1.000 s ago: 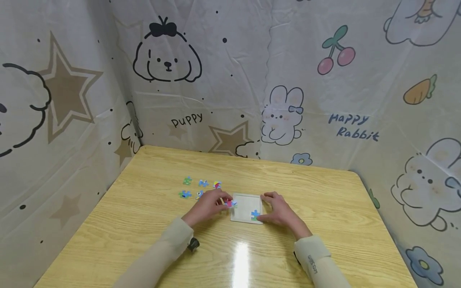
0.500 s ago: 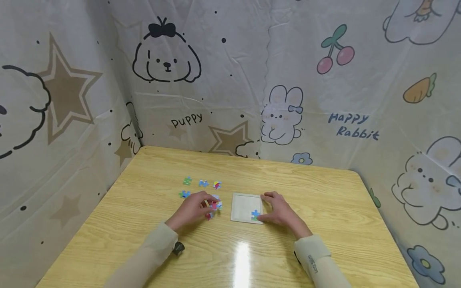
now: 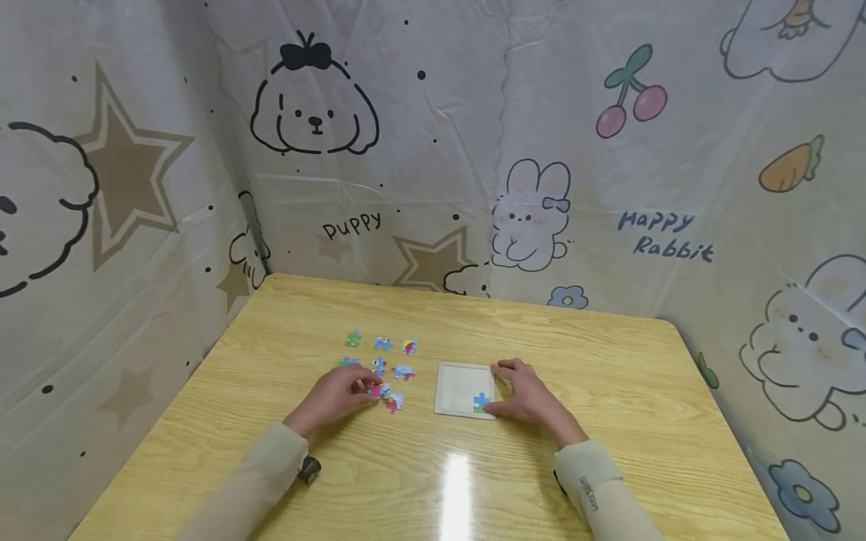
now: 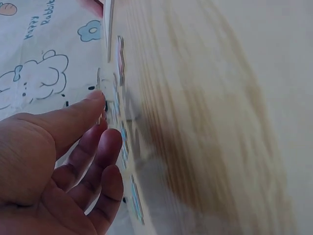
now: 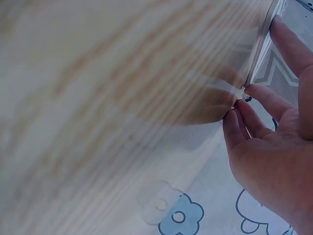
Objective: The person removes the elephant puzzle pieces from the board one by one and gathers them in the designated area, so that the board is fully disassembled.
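Note:
Between thumb and index finger, my left hand [image 3: 331, 396] pinches a pink-and-blue jigsaw piece [image 3: 375, 390], which appears edge-on as a thin piece [image 4: 99, 74] in the left wrist view. The hand is over the front of a group of loose jigsaw pieces. My right hand [image 3: 531, 397] holds the right side of a shallow, pale square puzzle tray [image 3: 458, 382], thumb at the near corner and index finger at the far one. A blue-and-green jigsaw piece [image 3: 481, 403] lies in the tray's near right corner, beside the thumb. In the right wrist view the tray's edge [image 5: 259, 44] meets the fingers.
Left of the tray, loose pieces lie in rough rows, including a green piece [image 3: 353, 340], a red-and-yellow piece [image 3: 409, 346] and a light blue piece [image 3: 404, 372]. A printed curtain [image 3: 433, 150] surrounds the back and sides of the wooden table [image 3: 575, 346].
My left hand has moved left from the tray's left edge to the loose pieces, carrying the pinched jigsaw piece along. The right hand and the tray have stayed in place.

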Tool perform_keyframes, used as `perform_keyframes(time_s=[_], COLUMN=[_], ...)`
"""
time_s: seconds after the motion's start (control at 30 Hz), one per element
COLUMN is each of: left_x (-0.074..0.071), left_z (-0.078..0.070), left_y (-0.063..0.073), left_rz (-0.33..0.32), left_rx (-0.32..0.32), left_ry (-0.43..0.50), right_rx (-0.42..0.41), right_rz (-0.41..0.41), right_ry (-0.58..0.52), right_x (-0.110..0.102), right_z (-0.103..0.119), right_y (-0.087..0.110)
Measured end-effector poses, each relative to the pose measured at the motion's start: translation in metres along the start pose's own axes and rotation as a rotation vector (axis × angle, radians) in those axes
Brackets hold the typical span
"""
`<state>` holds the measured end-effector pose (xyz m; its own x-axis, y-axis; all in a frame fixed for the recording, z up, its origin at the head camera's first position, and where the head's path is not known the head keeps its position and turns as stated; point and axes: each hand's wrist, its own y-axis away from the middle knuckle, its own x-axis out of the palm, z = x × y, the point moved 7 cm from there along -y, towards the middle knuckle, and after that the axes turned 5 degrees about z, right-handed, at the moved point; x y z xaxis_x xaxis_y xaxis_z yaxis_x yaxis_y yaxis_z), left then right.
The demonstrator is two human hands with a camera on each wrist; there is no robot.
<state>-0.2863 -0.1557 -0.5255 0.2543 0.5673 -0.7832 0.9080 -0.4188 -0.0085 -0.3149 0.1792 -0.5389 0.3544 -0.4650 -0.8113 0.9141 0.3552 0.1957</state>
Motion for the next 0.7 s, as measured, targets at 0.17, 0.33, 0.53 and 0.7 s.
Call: perform_keyframes(time_s=[0.17,0.33,0.53,0.7], left_x=[-0.0048,-0.0093,-0.0106,-0.0086], left_z=[0.0046,0.0079,0.0084,0.0106], left_y=[0.0018,0.0022,0.0027,0.002], left_rz=[0.002,0.012,0.042,0.053], left_rx=[-0.019,-0.027,-0.005,-0.015], left_ry=[-0.01,-0.019,-0.017,-0.004], right_rx=[0.001,0.003,0.008,0.004], right_rz=[0.002,0.006,0.004,0.005], right_ry=[0.0,0.003,0.008,0.008], right_x=[0.0002,0.0007,0.0002,0.0008], right_z=[-0.0005,-0.001,-0.0024,-0.0023], right_y=[-0.0003,-0.001,-0.002,-0.0023])
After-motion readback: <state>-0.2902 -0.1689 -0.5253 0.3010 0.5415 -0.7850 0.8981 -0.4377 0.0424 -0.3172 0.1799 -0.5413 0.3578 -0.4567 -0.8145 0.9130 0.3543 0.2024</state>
